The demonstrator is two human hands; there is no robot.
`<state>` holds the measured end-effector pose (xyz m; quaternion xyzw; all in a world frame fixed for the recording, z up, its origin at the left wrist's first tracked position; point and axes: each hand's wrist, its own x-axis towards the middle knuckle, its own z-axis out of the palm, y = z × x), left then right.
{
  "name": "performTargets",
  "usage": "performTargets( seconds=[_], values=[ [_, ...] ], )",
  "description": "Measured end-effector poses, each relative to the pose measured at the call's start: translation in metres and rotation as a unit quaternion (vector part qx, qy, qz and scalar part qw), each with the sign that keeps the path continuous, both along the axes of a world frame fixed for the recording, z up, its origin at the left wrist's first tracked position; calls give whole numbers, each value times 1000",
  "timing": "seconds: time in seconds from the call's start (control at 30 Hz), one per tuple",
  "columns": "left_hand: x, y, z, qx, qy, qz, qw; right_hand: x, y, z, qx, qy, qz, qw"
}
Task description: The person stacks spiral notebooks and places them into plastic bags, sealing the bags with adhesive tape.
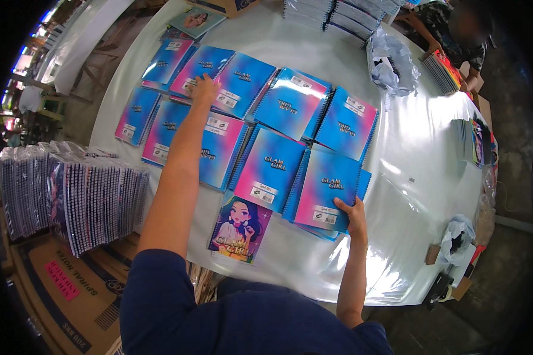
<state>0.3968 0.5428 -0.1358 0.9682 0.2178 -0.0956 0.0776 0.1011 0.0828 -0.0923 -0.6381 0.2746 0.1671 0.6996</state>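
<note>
Blue-and-pink spiral notebooks lie in rows of small piles on the table. My left hand [204,92] reaches over the far row, its fingers apart and resting on a notebook [210,62] beside its white label. At the near right, my right hand [353,216] grips the edge of another spiral notebook [323,189], thumb on top and fingers hidden under it. A smaller notebook with a cartoon figure on its cover [241,229] sits at the near edge of the rows, partly under a blue one.
Plastic-wrapped notebook stacks [95,195] stand at the left on a brown carton [71,290]. More stacks [349,21] and a crumpled plastic bag [391,62] are at the back. At the far right, another person's hand [433,48] touches colourful notebooks [443,72].
</note>
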Motion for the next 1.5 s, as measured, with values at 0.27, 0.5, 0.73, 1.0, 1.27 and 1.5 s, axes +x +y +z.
performTargets(
  seconds=[0.27,0.5,0.73,1.0,1.27,1.5],
  values=[
    [9,14,66,-92,-121,-72,986,2,0,1,-13,-20,35,999],
    [-125,-138,106,-333,-142,-632,686,-6,-36,-28,168,7,-6,986],
    [-209,-207,72,-95,-47,-667,737,-6,2,12,-44,-47,65,996],
    [-217,-97,0,-12,-39,-131,991,-21,-2,8,68,-41,-23,997],
    [-213,-85,-2,-56,33,-154,986,-23,-9,0,36,-59,-4,998],
    [-216,-86,24,-70,100,-137,983,-23,-8,7,28,-58,0,998]
  ],
)
